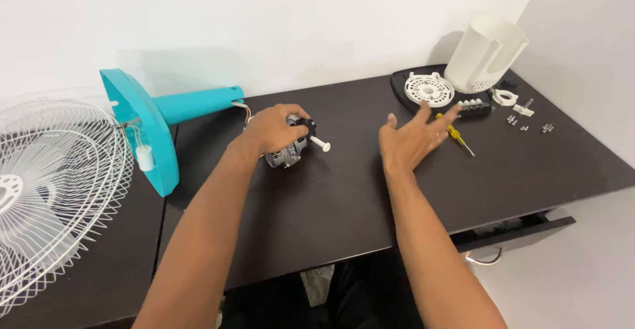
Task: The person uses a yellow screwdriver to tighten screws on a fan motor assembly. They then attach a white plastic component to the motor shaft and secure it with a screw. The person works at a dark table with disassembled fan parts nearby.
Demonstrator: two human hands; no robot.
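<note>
Nearest the camera, a half-open dark drawer with a metal handle [512, 231] hangs out below the front edge of the dark brown wooden table [331, 203]. At far left, a white wire fan guard [53, 190] lies over the table's left part.

Further in, the left hand [272, 130] is closed over a small grey metal fan motor [290, 150], gripping it from above; the motor rests on the table near its middle, and a white plastic shaft tip [320, 144] sticks out to the right of the hand. The right hand [413, 140] hovers open, fingers spread, holding nothing, just beside a yellow-handled screwdriver [455, 134] that lies on the table.

Left of the motor, a teal plastic fan base and stand [155, 124] lies tipped on its side, thin wires running from its tube towards the motor.

Beyond the right hand sit a white round slotted plastic disc [428, 89], a black switch block with white buttons [475, 108], small white plastic pieces [512, 100] and loose metal screws [529, 128]. Farthest back, by the wall, stands a white plastic motor housing [484, 52].
</note>
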